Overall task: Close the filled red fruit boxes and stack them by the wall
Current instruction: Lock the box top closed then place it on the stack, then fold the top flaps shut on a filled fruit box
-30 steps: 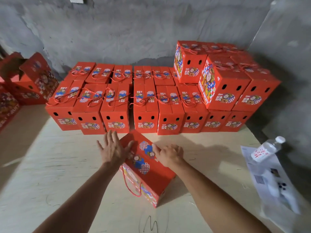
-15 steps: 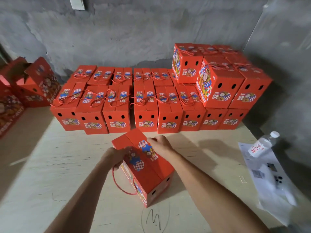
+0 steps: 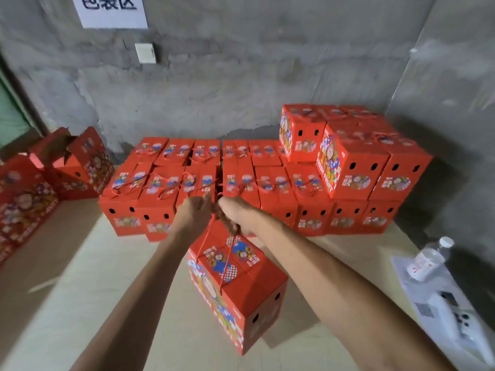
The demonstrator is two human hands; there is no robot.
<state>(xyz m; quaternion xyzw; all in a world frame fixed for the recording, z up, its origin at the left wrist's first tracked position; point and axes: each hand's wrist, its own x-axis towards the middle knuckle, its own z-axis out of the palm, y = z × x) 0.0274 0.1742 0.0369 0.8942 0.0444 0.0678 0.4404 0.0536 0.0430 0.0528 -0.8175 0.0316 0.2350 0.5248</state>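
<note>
A closed red fruit box (image 3: 241, 285) with cartoon prints stands in front of me on the pale table. Two red cord handles (image 3: 211, 236) run up from its top. My left hand (image 3: 194, 212) and my right hand (image 3: 235, 212) meet just above the box, both gripping the cords and pulling them taut. Behind my hands, several closed red boxes (image 3: 241, 183) stand in rows against the grey wall. At the back right, more boxes (image 3: 351, 162) are stacked as a second layer.
Open red boxes (image 3: 75, 167) and flat red cartons (image 3: 21, 204) sit at the left. A water bottle (image 3: 428, 261) and a white controller (image 3: 455, 319) lie on a paper sheet (image 3: 417, 293) at the right edge. A sign (image 3: 112, 9) hangs on the wall.
Both hands left the box's top flaps, took hold of the red cords and rose above the box. My view tilted up, showing more wall.
</note>
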